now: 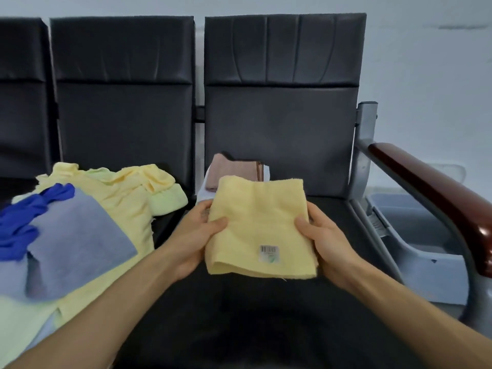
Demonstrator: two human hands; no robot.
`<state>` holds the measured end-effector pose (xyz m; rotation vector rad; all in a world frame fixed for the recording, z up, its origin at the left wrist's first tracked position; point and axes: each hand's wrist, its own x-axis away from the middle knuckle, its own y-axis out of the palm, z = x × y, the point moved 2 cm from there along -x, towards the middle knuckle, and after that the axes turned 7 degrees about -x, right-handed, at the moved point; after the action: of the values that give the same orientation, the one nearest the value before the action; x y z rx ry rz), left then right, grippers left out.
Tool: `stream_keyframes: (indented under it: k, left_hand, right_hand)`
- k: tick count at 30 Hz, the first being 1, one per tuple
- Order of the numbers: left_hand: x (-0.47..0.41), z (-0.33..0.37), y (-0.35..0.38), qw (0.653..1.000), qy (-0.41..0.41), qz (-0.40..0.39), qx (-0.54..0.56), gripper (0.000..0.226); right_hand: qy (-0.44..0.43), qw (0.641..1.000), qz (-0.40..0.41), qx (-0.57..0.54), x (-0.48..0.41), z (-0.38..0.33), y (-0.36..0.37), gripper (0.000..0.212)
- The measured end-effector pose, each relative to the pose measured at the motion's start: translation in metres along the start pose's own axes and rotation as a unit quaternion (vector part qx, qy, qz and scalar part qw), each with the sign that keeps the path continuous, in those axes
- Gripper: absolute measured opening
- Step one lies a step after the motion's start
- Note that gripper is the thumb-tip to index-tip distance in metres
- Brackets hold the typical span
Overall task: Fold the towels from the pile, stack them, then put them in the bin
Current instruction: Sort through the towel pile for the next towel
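At centre frame, left hand (pixel 198 233) and right hand (pixel 323 235) pinch one folded yellow terry towel (pixel 255 209), its single white barcode label (pixel 270 253) too blurred to read.

Single head-worn wide-angle view. Faces forward and down along both forearms onto black seat row (pixel 279 115). Close range: left hand (pixel 197 235), right hand (pixel 327 241), yellow towel (pixel 259 222) centre frame. Wall (pixel 426 62) across top, grey bin (pixel 415 235) low at right edge, beyond armrest (pixel 439 187).

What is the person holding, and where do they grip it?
A folded yellow towel, held by both hands: the left hand grips its left edge, the right hand its right edge.
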<state>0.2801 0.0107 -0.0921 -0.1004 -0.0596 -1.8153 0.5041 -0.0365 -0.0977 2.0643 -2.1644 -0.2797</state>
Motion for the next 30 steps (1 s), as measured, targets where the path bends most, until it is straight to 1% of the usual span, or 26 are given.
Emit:
stream_keyframes:
  k: [2, 5, 8, 11, 16, 19, 22, 24, 26, 30]
  left_hand:
    - [-0.011, 0.008, -0.008, 0.996, 0.037, 0.014, -0.084, 0.034]
    - [-0.037, 0.021, -0.017, 0.968, 0.082, 0.04, -0.233, 0.035]
    - [-0.073, 0.037, -0.028, 0.945, 0.112, 0.073, -0.298, 0.034]
    - [-0.11, 0.054, -0.038, 0.937, 0.13, 0.094, -0.312, 0.03]
    - [-0.164, 0.071, -0.044, 0.933, 0.145, 0.085, -0.317, 0.041]
    - [-0.189, 0.059, -0.047, 0.92, 0.14, 0.081, -0.356, 0.044]
    - [-0.204, 0.037, -0.053, 0.915, 0.115, 0.111, -0.371, 0.035]
    - [-0.207, 0.025, -0.054, 0.918, 0.094, 0.122, -0.365, 0.032]
    - [-0.206, 0.019, -0.054, 0.927, 0.076, 0.122, -0.347, 0.033]
    - [-0.196, 0.018, -0.052, 0.942, 0.056, 0.101, -0.316, 0.043]
  right_hand:
    - [-0.005, 0.999, 0.003, 0.05, -0.015, -0.001, 0.004, 0.031]
    - [-0.025, 0.996, 0.006, 0.082, -0.047, -0.005, 0.013, 0.032]
    - [-0.048, 0.994, 0.015, 0.094, -0.087, -0.01, 0.022, 0.029]
    - [-0.068, 0.992, 0.029, 0.1, -0.124, -0.016, 0.028, 0.026]
    - [-0.079, 0.991, 0.058, 0.096, -0.178, -0.021, 0.03, 0.024]
    - [-0.057, 0.991, 0.071, 0.093, -0.2, -0.01, 0.027, 0.024]
    - [-0.013, 0.994, 0.062, 0.092, -0.213, 0.012, 0.025, 0.022]
    - [-0.001, 0.993, 0.072, 0.095, -0.219, 0.025, 0.024, 0.021]
    - [-0.007, 0.988, 0.094, 0.122, -0.224, 0.031, 0.025, 0.024]
    - [-0.036, 0.964, 0.12, 0.234, -0.22, 0.026, 0.031, 0.027]
